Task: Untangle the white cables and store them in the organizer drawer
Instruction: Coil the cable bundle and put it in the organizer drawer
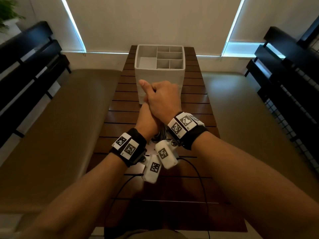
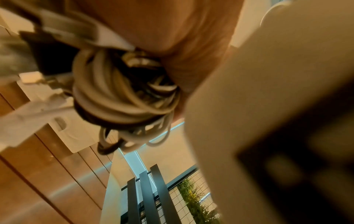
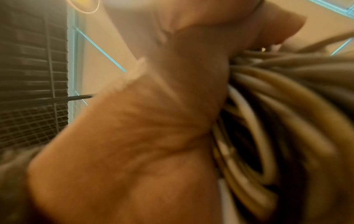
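- Just in front of the white organizer (image 1: pixel 159 66), on its near side, both hands meet above the slatted wooden surface (image 1: pixel 195 107)
- Right hand (image 1: pixel 164 100) lies over the left hand (image 1: pixel 146 121), its fingers curled and its thumb raised toward the organizer's front wall
- Left hand grips the bundle of white cables (image 2: pixel 122 94) from above; the coil hangs below the palm with loose loops trailing under it
- Right hand's palm sits against the same loops in the right wrist view, so it appears to clasp the bundle too
- Organizer's compartments look empty and its top is open
- Judged step: loosening the coil; best done by holding the bundle steady with the left hand and drawing one loop free at a time with the right, without tugging knots tighter
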The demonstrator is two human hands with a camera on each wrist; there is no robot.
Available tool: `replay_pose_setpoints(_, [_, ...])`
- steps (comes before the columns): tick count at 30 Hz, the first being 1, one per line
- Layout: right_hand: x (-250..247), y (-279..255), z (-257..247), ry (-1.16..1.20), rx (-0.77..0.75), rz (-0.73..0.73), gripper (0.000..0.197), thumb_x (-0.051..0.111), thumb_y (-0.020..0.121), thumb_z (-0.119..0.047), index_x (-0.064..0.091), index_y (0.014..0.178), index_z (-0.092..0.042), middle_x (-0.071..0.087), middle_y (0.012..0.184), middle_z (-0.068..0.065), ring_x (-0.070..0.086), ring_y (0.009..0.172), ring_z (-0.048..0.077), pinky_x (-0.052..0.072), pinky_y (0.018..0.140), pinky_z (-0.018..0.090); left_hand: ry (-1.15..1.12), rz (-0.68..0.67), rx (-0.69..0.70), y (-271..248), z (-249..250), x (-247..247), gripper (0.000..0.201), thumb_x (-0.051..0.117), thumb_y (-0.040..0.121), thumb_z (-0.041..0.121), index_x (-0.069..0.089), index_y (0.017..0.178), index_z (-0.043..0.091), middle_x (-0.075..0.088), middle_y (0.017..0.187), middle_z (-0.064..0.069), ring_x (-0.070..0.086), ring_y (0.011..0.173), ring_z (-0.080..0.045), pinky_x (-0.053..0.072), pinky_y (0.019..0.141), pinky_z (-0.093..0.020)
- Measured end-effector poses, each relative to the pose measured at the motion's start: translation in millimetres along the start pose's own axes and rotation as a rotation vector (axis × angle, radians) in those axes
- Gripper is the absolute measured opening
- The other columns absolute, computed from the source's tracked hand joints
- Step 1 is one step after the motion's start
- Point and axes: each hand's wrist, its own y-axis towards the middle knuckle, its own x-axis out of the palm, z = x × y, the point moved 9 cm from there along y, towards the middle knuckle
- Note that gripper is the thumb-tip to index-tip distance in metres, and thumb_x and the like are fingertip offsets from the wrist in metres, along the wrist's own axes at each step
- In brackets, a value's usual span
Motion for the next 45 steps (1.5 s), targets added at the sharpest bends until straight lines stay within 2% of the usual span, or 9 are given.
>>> replay_pose_setpoints(4, [2.8,-2.6,3.3,0.060,-0.012,-0.082,0.058,0.058,0.101,-0.058,0.072,0.065,-0.015,0.070,0.061,-0.004,0.067,0.060,0.008,0.058,0.072,0.037,-0.008,0.008,0.008,0.7,6.3,-2.1,0.034,0.052,0.103,-0.005,0.049,0.086,0.024,0.054,0.078,0.004,0.057,0.067,-0.001,0.048,0.060,-0.013])
replay_pose_setpoints(8, [11.4,-2.3,2.7,0.003,-0.038,-0.194,0.059,0.054,0.099,-0.064,0.062,0.063,-0.018,0.063,0.059,-0.004,0.060,0.058,0.007,0.048,0.062,0.030,0.049,0.015,0.021,-1.3,4.7,-6.2,0.037,0.064,0.099,0.000,0.052,0.089,0.033,0.062,0.089,0.006,0.063,0.086,-0.013,0.058,0.081,-0.031])
replay_pose_setpoints(12, [9.1,2.1,0.5,0.031,-0.084,-0.117,0.063,0.053,0.106,-0.048,0.061,0.060,-0.005,0.066,0.057,0.007,0.064,0.056,0.024,0.053,0.062,0.044,0.112,0.001,0.036,2.0,11.1,-0.4,0.034,0.059,0.100,-0.005,0.049,0.083,0.022,0.058,0.076,-0.001,0.061,0.074,-0.020,0.056,0.070,-0.032])
replay_pose_setpoints(17, [6.5,-7.2,8.0,0.102,-0.061,-0.081,0.053,0.058,0.105,-0.043,0.068,0.066,-0.009,0.068,0.060,0.000,0.067,0.060,0.016,0.055,0.068,0.043,0.121,-0.048,-0.016,-0.1,0.8,5.7,0.035,0.057,0.101,-0.006,0.048,0.077,0.019,0.055,0.070,0.001,0.059,0.057,0.000,0.044,0.050,-0.010])
replay_pose_setpoints(22, [-9.4,-20.4,28.3,0.327,0.116,-0.157,0.056,0.063,0.098,-0.054,0.052,0.140,-0.019,0.066,0.117,-0.005,0.063,0.108,0.003,0.053,0.089,0.018,-0.263,0.017,-0.043,2.2,-1.9,-20.6,0.016,0.068,0.091,-0.006,0.072,0.107,-0.003,0.075,0.093,-0.024,0.074,0.081,-0.024,0.063,0.072,-0.037])
replay_pose_setpoints(26, [29.3,-59.4,54.2,0.522,0.281,-0.565,0.101,0.078,0.084,-0.057,0.023,0.162,-0.024,0.051,0.153,0.001,0.054,0.136,0.011,0.049,0.111,0.032,-0.482,-0.005,-0.037,8.3,6.0,-32.7,0.020,0.080,0.086,0.005,0.073,0.104,0.000,0.074,0.096,-0.021,0.074,0.091,-0.035,0.061,0.080,-0.043])
replay_pose_setpoints(32, [55.3,-99.4,45.8,0.947,0.547,-0.911,0.038,0.073,0.095,-0.016,0.060,0.130,-0.009,0.072,0.111,0.018,0.068,0.100,0.041,0.058,0.082,0.051,-0.575,-0.082,-0.041,7.6,7.4,-19.0,0.017,0.077,0.087,-0.002,0.069,0.100,0.006,0.068,0.081,-0.012,0.070,0.074,-0.025,0.060,0.071,-0.037])
replay_pose_setpoints(36, [52.7,-96.6,51.5,0.665,0.499,-0.890,0.011,0.069,0.087,0.000,0.063,0.095,-0.003,0.045,0.061,0.009,0.035,0.049,0.019,0.028,0.047,0.028,-0.548,-0.024,-0.071,10.4,-4.3,-18.6,0.024,0.083,0.085,0.007,0.067,0.104,0.004,0.067,0.080,-0.009,0.068,0.072,-0.023,0.059,0.070,-0.036])
replay_pose_setpoints(45, [58.6,-91.4,63.9,0.605,0.542,-0.781,0.010,0.065,0.082,0.002,0.062,0.086,-0.007,0.058,0.068,0.009,0.040,0.050,0.014,0.025,0.046,0.025,-0.472,-0.030,-0.088,28.3,-15.2,-17.0,0.014,0.080,0.085,0.002,0.069,0.092,0.009,0.065,0.073,-0.005,0.064,0.063,-0.019,0.057,0.063,-0.034])
